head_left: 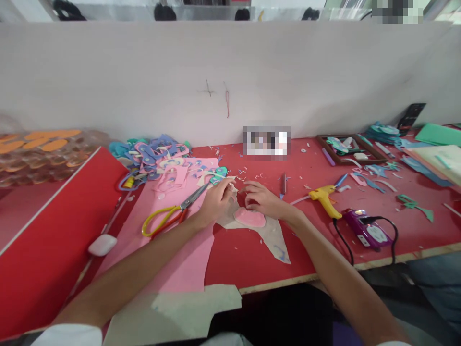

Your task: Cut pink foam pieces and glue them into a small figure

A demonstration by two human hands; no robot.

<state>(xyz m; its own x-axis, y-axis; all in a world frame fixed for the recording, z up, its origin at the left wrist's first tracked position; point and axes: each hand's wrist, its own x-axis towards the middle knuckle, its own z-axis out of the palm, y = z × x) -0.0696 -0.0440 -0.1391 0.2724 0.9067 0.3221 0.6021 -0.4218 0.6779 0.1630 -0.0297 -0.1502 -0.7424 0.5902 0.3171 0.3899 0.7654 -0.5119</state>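
Where the red work table (252, 254) meets its far edge, a plain white partition (230, 72) rises and closes off the view of the room beyond; a second red panel (54, 230) adjoins the table on the left. Foam offcuts and white slivers are scattered over the surface. A pink foam sheet (173, 259) lies on the left part of the table, with yellow-and-red-handled scissors (173, 211) resting on it and a heap of blue, pink and teal cut-outs (158, 154) behind. The left hand (216, 202) is curled, fingertips pinched on a small pale scrap (232, 185) (what the scrap is made of cannot be told). The right hand (262, 199) lies with fingers bent over a pink foam shape (250, 218), touching its upper edge; the shape sits on a beige backing piece (273, 238) near the table's middle, directly between the two forearms. To the right are a yellow glue gun (326, 199) and a purple device (367, 230) with a black cable. The only container in view is a shallow dark wooden tray (374, 156) at the far right, holding teal and white foam pieces. Clear packaging with orange shapes (39, 149) sits far left.
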